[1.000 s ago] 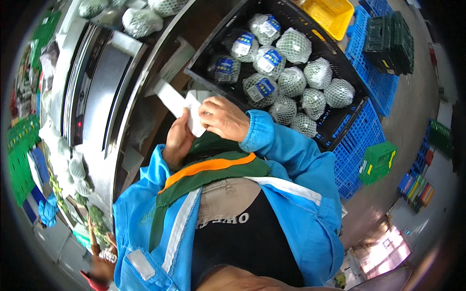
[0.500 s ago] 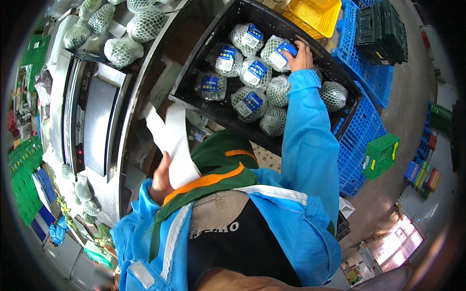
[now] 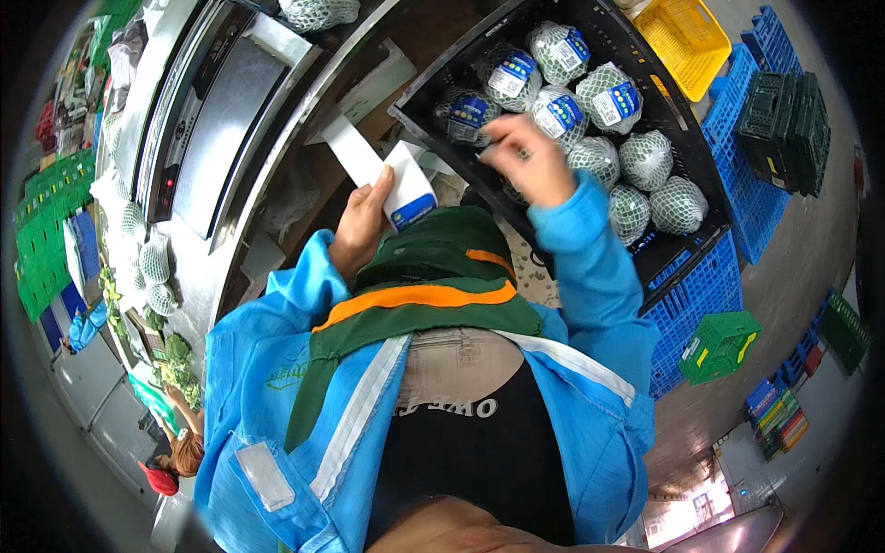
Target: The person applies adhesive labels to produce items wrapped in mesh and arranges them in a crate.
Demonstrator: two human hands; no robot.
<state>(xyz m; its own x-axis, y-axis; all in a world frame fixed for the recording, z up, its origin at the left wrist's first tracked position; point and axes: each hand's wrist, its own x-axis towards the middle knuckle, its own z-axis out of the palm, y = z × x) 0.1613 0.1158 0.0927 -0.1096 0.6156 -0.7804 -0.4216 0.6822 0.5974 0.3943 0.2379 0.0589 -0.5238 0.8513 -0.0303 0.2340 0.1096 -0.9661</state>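
Observation:
My left hand (image 3: 361,221) pinches a strip of labels (image 3: 406,180) between thumb and fingers. White backing trails up from it toward the metal counter, and a blue-and-white label shows at its lower end. My right hand (image 3: 532,161), partly blurred, hovers over the near left side of a black crate (image 3: 599,32). Its thumb and fingers look apart, with nothing visible in them. Inside the crate lie several round, net-wrapped fruits (image 3: 590,158). Some carry blue-and-white labels, one being the labelled fruit (image 3: 610,97) at the right; the nearer right ones show no label.
To the left stands a metal counter with a flat-plated wrapping machine (image 3: 217,138) and more netted fruits (image 3: 155,258). Beyond the crate are a yellow basket (image 3: 682,41), blue plastic pallets (image 3: 705,304), dark green crates (image 3: 784,129) and a small green crate (image 3: 719,348). Another person is at lower left.
My right hand has left a labelled fruit at the crate's far side and come back to its near left. My left hand has raised the strip, and a blue label now shows.

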